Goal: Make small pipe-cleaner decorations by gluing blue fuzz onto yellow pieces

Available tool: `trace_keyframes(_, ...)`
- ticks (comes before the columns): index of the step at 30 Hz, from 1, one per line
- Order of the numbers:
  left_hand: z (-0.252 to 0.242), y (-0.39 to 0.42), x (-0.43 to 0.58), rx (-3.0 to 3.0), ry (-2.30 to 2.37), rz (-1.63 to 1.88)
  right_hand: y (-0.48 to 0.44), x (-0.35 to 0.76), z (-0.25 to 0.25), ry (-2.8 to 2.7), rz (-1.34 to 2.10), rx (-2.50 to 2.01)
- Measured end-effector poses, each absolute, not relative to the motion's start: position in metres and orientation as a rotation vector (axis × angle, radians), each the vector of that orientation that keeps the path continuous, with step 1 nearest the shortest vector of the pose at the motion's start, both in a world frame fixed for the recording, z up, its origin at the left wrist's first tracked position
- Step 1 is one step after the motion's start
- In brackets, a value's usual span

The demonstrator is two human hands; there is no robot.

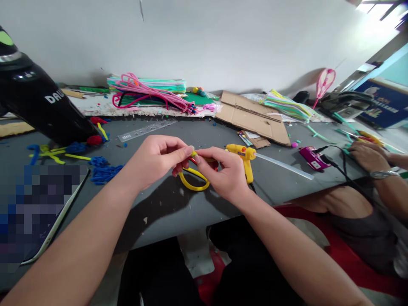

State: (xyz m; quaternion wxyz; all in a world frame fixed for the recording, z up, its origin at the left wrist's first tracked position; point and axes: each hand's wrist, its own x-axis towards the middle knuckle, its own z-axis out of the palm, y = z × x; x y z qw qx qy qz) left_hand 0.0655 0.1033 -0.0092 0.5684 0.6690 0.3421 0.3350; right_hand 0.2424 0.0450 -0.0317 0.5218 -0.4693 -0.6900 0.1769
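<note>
My left hand (164, 159) is closed in a pinch, thumb against forefinger, on a short bit of yellow pipe cleaner (194, 153). Its fingertips meet those of my right hand (225, 170), also closed. Under the right fingers hang scissors with yellow and red handles; one yellow loop (195, 187) shows below, while the blades are hidden. Just right of that hand stands a yellow glue gun (241, 152) with a clear glue stick in its back. Blue and yellow pipe-cleaner pieces (103, 170) lie left of my left wrist.
A black bottle (41, 93) stands at left. Pink pipe cleaners (149, 93), a clear ruler (146, 129) and cardboard (251, 117) lie toward the wall. A purple device (314, 159) with cords sits at right, near another person's hands (366, 155).
</note>
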Motion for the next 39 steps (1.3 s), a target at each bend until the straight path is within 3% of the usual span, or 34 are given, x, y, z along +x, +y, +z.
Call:
trace_keyframes(23,-0.0041,0.0988,0.07,1.259,0.813,0.786,0.0442,0.2427,-0.0315,-1.418,0.778,-1.068)
trace_keyframes(39,-0.0067,0.0982,0.0679,1.38,0.844,0.826,0.0478,0.2421,-0.0316,-1.278,0.935,-1.017)
